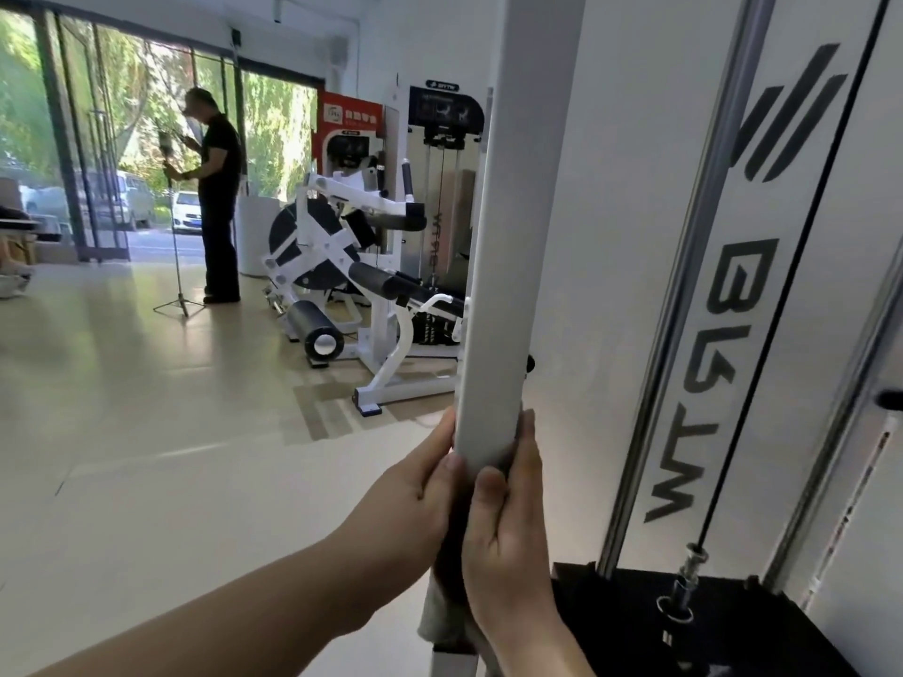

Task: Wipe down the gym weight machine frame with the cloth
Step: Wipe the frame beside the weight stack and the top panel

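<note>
A white upright post (508,246) of the weight machine frame runs from the top of the view down to the bottom. My left hand (420,486) grips the post from its left side. My right hand (508,520) grips it from the right, thumb on the front face. A grey cloth (440,613) is wrapped round the post under both hands, and its end hangs out below them. Most of the cloth is hidden by my palms.
To the right of the post are chrome guide rods (684,305), a black cable (801,266) and the black weight stack top (635,623). A white leg machine (352,266) stands behind on the beige floor. Further left, a person (217,207) stands by a tripod (176,266).
</note>
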Tool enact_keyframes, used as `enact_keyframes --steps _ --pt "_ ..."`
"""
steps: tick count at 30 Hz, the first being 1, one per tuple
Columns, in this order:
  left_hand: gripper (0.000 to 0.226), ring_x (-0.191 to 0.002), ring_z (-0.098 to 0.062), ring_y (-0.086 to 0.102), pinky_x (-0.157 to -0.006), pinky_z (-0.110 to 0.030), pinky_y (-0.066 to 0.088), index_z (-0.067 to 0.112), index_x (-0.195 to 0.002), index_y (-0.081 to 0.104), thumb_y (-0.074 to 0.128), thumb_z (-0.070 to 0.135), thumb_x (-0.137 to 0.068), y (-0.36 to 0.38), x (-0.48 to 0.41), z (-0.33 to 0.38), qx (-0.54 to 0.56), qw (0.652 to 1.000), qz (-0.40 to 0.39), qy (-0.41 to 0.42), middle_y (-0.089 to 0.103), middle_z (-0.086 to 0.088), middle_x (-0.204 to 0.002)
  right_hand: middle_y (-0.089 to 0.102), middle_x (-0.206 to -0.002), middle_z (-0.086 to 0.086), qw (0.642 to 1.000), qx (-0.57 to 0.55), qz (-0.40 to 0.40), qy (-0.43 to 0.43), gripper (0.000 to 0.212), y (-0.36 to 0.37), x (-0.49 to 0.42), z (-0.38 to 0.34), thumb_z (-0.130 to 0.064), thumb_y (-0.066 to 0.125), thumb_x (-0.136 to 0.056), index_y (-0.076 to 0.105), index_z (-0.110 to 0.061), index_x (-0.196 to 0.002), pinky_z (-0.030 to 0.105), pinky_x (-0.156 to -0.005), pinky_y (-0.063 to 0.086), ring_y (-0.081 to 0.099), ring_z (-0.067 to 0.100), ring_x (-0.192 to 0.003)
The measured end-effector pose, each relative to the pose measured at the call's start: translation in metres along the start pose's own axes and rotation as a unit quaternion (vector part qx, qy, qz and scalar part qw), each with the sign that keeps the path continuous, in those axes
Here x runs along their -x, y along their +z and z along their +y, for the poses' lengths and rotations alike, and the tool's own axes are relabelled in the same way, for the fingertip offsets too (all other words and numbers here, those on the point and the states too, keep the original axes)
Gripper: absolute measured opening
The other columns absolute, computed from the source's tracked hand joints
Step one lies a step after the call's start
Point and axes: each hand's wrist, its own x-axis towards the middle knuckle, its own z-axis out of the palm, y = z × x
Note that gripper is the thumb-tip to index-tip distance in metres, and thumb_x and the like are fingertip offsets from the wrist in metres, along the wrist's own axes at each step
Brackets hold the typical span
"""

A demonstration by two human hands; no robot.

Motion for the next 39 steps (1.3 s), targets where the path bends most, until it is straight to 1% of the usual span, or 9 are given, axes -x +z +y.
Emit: enact_keyframes --steps 5,12,17,20,24,28,32,35,39 --pt "0.041 -0.102 0.022 0.059 -0.076 -0.005 0.049 0.069 -0.138 0.038 0.041 0.041 -0.107 -0.007 -0.004 -0.006 0.017 1.0 -0.009 -0.01 0.066 0.039 -0.113 0.021 -0.161 -0.023 0.997 0.033 0.035 -0.059 0.068 0.012 -0.01 -0.009 -0.04 0.036 -0.101 0.004 -0.042 -0.16 0.006 -0.103 0.038 0.038 0.0 -0.142" --pt "0.042 -0.127 0.005 0.051 -0.111 -0.039 0.046 0.072 -0.138 0.035 0.044 0.05 -0.103 -0.002 -0.006 -0.014 0.027 0.999 0.027 -0.032 0.048 0.046 -0.125 0.002 -0.172 0.0 0.96 0.263 -0.01 -0.095 0.075 0.011 0.068 0.068 -0.052 0.026 -0.108 -0.002 -0.009 -0.163 0.037 -0.079 0.064 0.065 0.037 -0.122" --pt "0.042 -0.123 0.007 0.052 -0.11 -0.038 0.047 0.073 -0.138 0.031 0.04 0.05 -0.104 -0.001 -0.004 -0.012 0.004 0.999 0.023 -0.029 0.054 0.036 -0.134 -0.007 -0.17 0.014 0.961 0.232 0.018 -0.152 0.086 0.006 0.015 0.027 -0.024 0.052 -0.104 -0.01 -0.009 -0.161 0.047 -0.096 0.058 0.029 0.038 -0.152" --pt "0.042 -0.12 0.006 0.052 -0.107 -0.039 0.049 0.077 -0.136 0.028 0.041 0.053 -0.103 -0.008 -0.006 -0.011 0.019 0.999 -0.009 -0.048 0.048 0.034 -0.142 -0.002 -0.168 0.024 0.95 0.257 0.018 -0.174 0.087 0.007 0.006 0.028 -0.018 0.059 -0.1 0.0 0.0 -0.16 0.038 -0.103 0.051 0.008 0.026 -0.157" --pt "0.044 -0.139 -0.013 0.041 -0.11 -0.047 0.046 0.082 -0.132 0.022 0.042 0.063 -0.098 -0.02 -0.009 -0.007 0.036 0.991 -0.067 -0.11 0.033 0.026 -0.156 0.0 -0.171 0.014 0.948 0.277 -0.016 -0.154 0.086 0.01 0.049 0.068 -0.034 0.048 -0.1 -0.003 -0.002 -0.161 0.035 -0.079 0.064 0.058 0.042 -0.129" --pt "0.045 -0.141 -0.011 0.039 -0.115 -0.045 0.04 0.075 -0.137 0.027 0.046 0.058 -0.101 -0.022 -0.002 -0.01 0.036 0.992 -0.053 -0.109 0.036 0.029 -0.151 0.001 -0.171 -0.008 0.948 0.296 -0.092 -0.072 0.075 -0.004 0.09 0.085 -0.039 0.055 -0.102 0.022 -0.005 -0.159 0.006 -0.068 0.05 0.076 0.013 -0.089" --pt "0.033 -0.122 -0.01 0.06 -0.108 -0.04 0.048 0.039 -0.13 0.064 0.047 0.047 -0.103 -0.002 0.04 -0.031 0.03 0.984 0.031 -0.17 0.062 0.018 -0.135 0.012 -0.172 0.0 0.924 0.333 -0.131 -0.137 0.083 -0.033 0.1 0.053 -0.013 0.066 -0.095 0.017 -0.005 -0.162 0.005 -0.089 0.048 0.051 0.002 -0.134" --pt "0.053 -0.09 -0.014 0.074 -0.089 -0.038 0.058 0.026 -0.089 0.081 0.05 0.069 -0.092 0.009 0.058 -0.026 0.168 0.945 -0.018 -0.28 0.078 0.006 -0.085 0.015 -0.171 0.0 0.913 0.294 -0.159 -0.232 0.066 -0.041 0.088 0.011 -0.018 0.043 -0.106 0.011 -0.016 -0.164 0.016 -0.108 0.042 0.03 0.008 -0.151" --pt "0.076 -0.12 -0.018 0.065 -0.102 -0.041 0.051 0.033 -0.12 0.074 0.054 0.089 -0.073 0.004 0.057 -0.017 0.427 0.83 -0.158 -0.322 0.073 0.006 -0.118 0.011 -0.17 -0.017 0.922 0.227 -0.272 -0.154 0.081 -0.033 0.058 -0.031 -0.016 0.051 -0.1 0.003 -0.035 -0.163 0.03 -0.12 0.034 0.017 0.004 -0.155"
